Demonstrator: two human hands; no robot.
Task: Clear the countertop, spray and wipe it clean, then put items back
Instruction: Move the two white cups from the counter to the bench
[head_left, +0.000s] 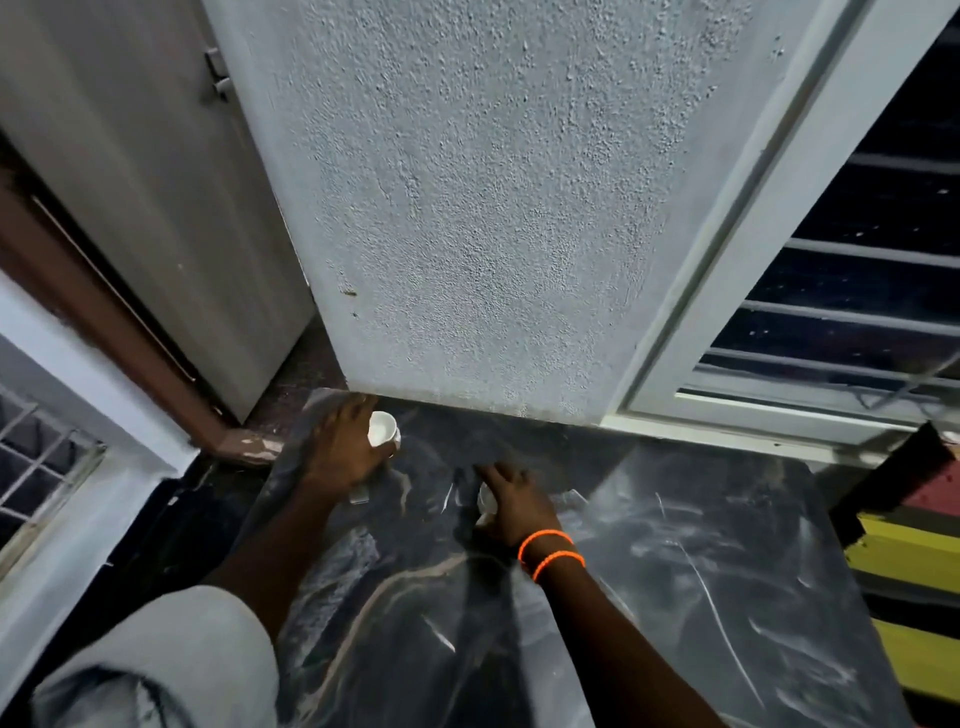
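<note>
My left-hand fingers (358, 410) are curled round a small white cup (383, 429), which sits open-mouthed at the far left part of the dark surface (675, 571), close to the textured wall (467, 208). The left hand (343, 447) grips it from the left side, and I can see the pale inside of the cup past my knuckles. Whether its base is touching the surface or lifted a little, I cannot tell.

My right-hand fingers (493, 475) are bent down over a second white object (486, 501), of which only a sliver shows at the left of the right hand (517, 506). It looks like another cup, but most of it is hidden under my palm. The fingers are closed about it; I cannot say how firmly. This hand lies just to the right of the left one and nearer to me, the two apart.

On my right wrist are two bright orange bands (550, 553). My left arm comes out of a grey sleeve (171, 660) at the lower left.

The surface is black stone with pale veins, streaked and glossy. Beyond it stands the wall, with a white window frame (769, 218) and grilled panes to the right and a door (130, 182) with a brown frame to the left. At the right edge lie yellow and black stripes (914, 571) of something I cannot identify.
</note>
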